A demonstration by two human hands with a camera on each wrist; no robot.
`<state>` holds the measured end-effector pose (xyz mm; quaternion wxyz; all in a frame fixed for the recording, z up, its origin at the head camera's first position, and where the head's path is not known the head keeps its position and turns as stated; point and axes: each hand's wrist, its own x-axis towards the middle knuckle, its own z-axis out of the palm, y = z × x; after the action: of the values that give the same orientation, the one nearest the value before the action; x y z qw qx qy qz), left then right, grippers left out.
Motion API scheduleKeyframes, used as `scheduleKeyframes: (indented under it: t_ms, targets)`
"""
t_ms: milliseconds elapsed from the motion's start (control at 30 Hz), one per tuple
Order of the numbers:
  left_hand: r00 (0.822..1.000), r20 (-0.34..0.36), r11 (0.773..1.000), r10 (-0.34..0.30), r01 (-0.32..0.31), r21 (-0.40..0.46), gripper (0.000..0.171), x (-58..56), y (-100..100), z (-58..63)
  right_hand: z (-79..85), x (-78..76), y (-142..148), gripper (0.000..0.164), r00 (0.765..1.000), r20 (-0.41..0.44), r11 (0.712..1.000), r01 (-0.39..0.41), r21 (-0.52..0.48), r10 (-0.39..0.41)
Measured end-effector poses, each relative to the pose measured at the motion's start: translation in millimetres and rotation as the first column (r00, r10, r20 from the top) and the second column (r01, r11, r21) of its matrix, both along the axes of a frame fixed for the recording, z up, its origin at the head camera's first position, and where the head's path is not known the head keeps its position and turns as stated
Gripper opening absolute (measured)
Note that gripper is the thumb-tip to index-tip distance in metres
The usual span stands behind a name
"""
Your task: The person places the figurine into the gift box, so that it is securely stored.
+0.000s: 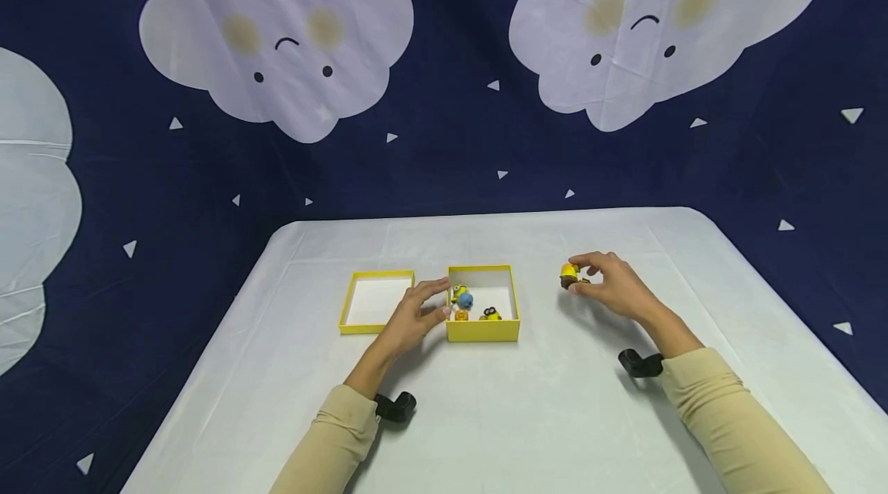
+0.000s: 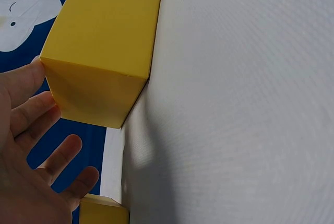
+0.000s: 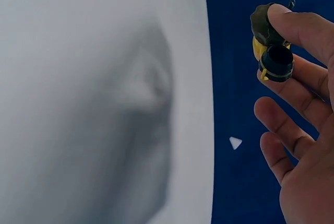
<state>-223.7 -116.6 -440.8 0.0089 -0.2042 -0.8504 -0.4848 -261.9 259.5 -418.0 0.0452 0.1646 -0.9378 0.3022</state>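
I log the left hand point(image 1: 408, 324) with fingers spread, tips touching the left wall of the smooth, straight-edged yellow box point(image 1: 482, 332), small figures point(image 1: 465, 299) inside. The right hand point(image 1: 616, 286) pinches a glossy yellow-and-dark toy point(image 1: 570, 273), with scalloped flap and hollow cylinder, above the desk point(image 1: 527, 417), right of the box. White cloth spans that gap and runs to the right edge. Shallow tray point(image 1: 361, 329): left of the box.
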Motion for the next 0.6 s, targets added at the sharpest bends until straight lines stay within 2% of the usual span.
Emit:
scheduleKeyframes:
  t_ms: [167, 600]
  targets:
    - [1.0, -0.028, 1.0, -0.006, 0.006, -0.007, 0.046, -0.6, 0.3, -0.4, 7.7, 1.2, -12.3, 0.053, 1.0, 0.001, 1.0, -0.004, -0.006, 0.004]
    - [1.0, -0.019, 1.0, -0.002, 0.002, 0.0, 0.046, -0.7, 0.6, -0.3, 21.4, 1.4, -47.3, 0.051, 0.998, -0.041, 0.996, -0.056, -0.075, 0.053]
